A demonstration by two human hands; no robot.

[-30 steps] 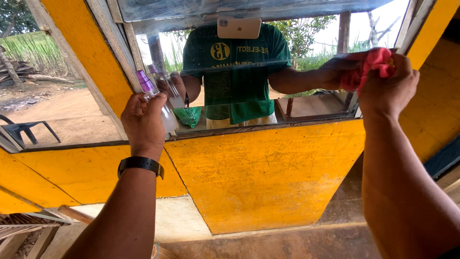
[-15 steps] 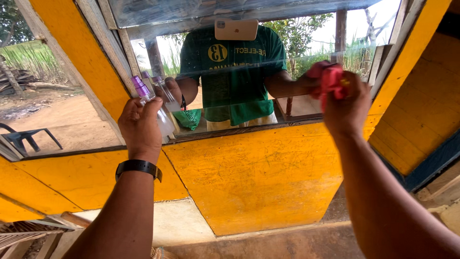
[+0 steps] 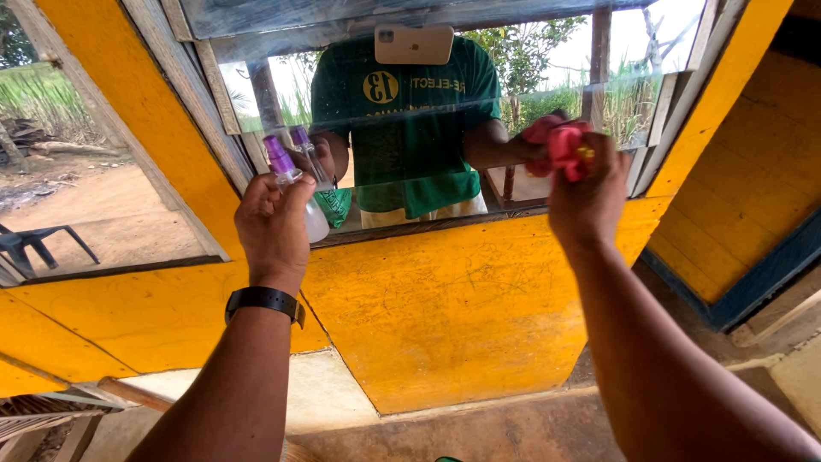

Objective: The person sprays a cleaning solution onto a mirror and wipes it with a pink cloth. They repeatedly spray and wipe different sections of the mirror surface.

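Black wristwatch (image 3: 263, 301) strapped on left forearm, nearest item. Left hand (image 3: 274, 227) raised, fingers curled tight round small clear spray bottle (image 3: 295, 192) with purple nozzle cap, cap at top and close to the glass, apparently held ready to spray the pane. Right hand (image 3: 588, 192) lifted to same height, fingers pinched together on bunched red cloth (image 3: 566, 147), wad pressed flat against mirror (image 3: 445, 111) (likely for wiping; contact looks firm). Mirror itself a large pane propped against yellow painted wall (image 3: 445, 308), bottom edge resting on dark ledge, weathered grey wooden frame (image 3: 192, 111) down its left side. Reflected in glass: green T-shirt with yellow round emblem and yellow lettering across chest, pale phone mounted at top centre, second image of bottle and cloth, trees and sky behind. Further off, left: bare dirt yard, dark plastic chair (image 3: 38, 248), tall grass. Right: yellow plank wall with dark blue band (image 3: 761, 274) near base.
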